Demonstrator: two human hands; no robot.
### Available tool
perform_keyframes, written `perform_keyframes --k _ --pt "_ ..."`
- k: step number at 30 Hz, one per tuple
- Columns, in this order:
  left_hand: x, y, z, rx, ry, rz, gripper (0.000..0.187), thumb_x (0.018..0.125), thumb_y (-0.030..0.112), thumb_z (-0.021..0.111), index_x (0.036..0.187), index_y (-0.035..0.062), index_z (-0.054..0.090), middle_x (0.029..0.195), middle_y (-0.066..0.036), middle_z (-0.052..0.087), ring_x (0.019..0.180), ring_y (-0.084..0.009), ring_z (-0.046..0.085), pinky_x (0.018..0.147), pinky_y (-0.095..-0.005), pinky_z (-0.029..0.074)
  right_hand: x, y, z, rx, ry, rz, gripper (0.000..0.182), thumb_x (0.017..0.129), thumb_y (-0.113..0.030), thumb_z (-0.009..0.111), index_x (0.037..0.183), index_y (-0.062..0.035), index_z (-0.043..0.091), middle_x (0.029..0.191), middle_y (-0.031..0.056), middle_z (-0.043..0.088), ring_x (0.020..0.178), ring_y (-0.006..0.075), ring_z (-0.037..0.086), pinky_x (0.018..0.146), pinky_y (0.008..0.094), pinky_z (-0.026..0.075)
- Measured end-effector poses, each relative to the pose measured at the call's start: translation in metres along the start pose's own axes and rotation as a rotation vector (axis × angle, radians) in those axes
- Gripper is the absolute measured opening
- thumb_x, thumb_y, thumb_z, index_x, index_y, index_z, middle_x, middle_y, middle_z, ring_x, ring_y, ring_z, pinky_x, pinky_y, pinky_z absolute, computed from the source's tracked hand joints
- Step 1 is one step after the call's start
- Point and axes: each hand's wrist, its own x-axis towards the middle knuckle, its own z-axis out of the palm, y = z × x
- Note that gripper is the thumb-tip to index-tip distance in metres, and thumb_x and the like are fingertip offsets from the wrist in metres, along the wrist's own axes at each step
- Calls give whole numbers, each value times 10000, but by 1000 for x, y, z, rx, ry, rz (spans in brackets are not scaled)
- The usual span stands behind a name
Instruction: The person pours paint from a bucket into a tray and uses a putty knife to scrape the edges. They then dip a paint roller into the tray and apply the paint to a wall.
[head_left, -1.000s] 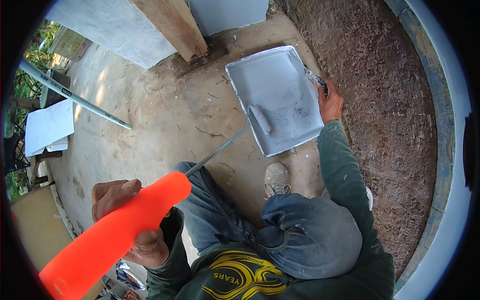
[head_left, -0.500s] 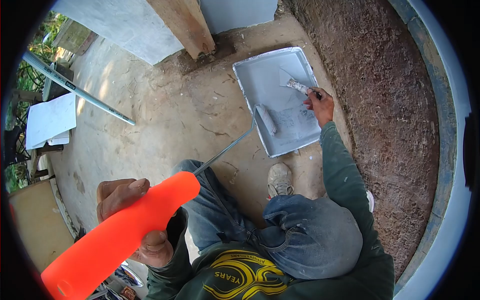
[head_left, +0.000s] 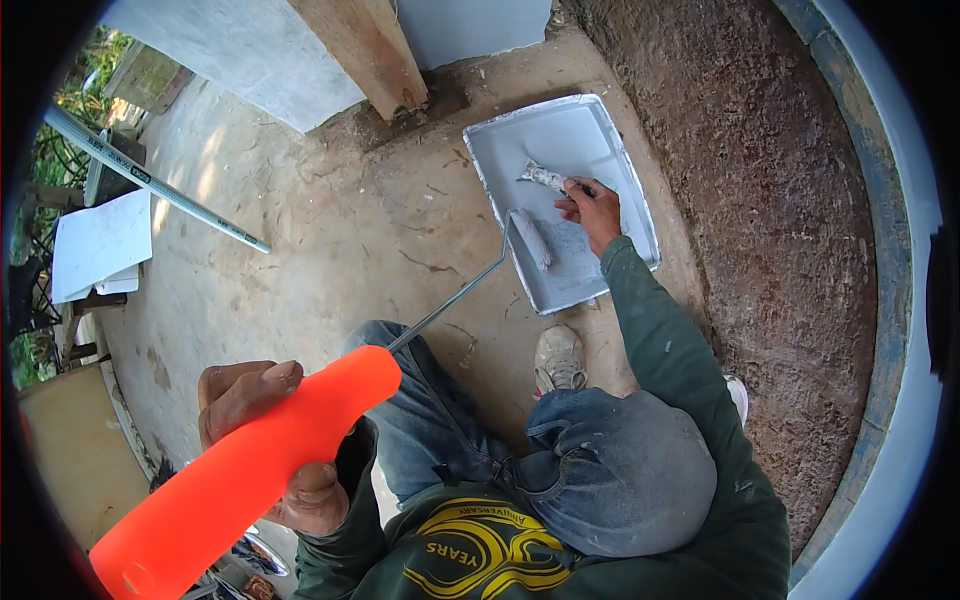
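Note:
My left hand [head_left: 255,440] grips the bright orange handle of a paint roller [head_left: 230,480] at the lower left. Its thin metal shaft runs up to the roller head [head_left: 528,238], which rests in a grey paint tray [head_left: 545,125] on the concrete floor. My right hand [head_left: 592,212] is over the middle of the tray and holds a paint-smeared brush [head_left: 545,178], whose bristles point left onto the tray's pale paint. The brush lies just above the roller head.
A wooden post [head_left: 365,50] stands behind the tray against a pale wall. A rough brown surface [head_left: 780,200] fills the right side. A long grey pipe [head_left: 150,185] and white sheets [head_left: 100,245] lie at the left. My shoe [head_left: 557,358] is just below the tray.
My right hand has carried the brush from the tray's right edge leftward to its middle. My left hand and the roller have hardly moved.

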Motion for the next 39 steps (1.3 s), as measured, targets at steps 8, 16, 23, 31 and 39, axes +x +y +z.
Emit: perform_keyframes --k 8,16,23,31,39 --pt "0 2 1 3 -1 -1 665 852 504 669 1086 -116 604 930 -185 513 572 -179 555 379 -237 453 -9 -15 -11 76 14 -96 298 922 -164 652 1145 30 612 965 98 683 778 190 710 614 269 555" --pt "2 0 -2 -22 -47 31 642 862 484 662 1096 -112 607 965 -186 517 608 -204 566 379 -241 466 -15 -59 -34 -137 109 -428 276 911 -160 662 1119 20 641 884 92 693 739 160 711 569 261 557" --pt "0 2 -1 -26 -41 24 636 862 482 668 1097 -107 609 984 -185 522 671 -214 579 378 -244 468 -37 -94 -38 -429 240 -591 257 903 -167 664 1117 -25 656 876 117 715 723 154 716 632 286 553" --pt "-2 10 3 -50 5 -58 672 848 514 678 1090 -108 608 1000 -191 527 651 -208 581 382 -245 465 -13 -73 -68 -827 460 -818 263 901 -173 657 1133 -50 655 970 186 688 862 299 693 734 379 536" --pt "5 14 8 123 33 -123 721 814 684 601 1006 -8 667 724 -109 547 677 -182 521 489 -263 437 19 -30 -76 -705 507 -651 247 889 -145 657 1103 -23 658 972 188 695 843 315 706 707 389 550"
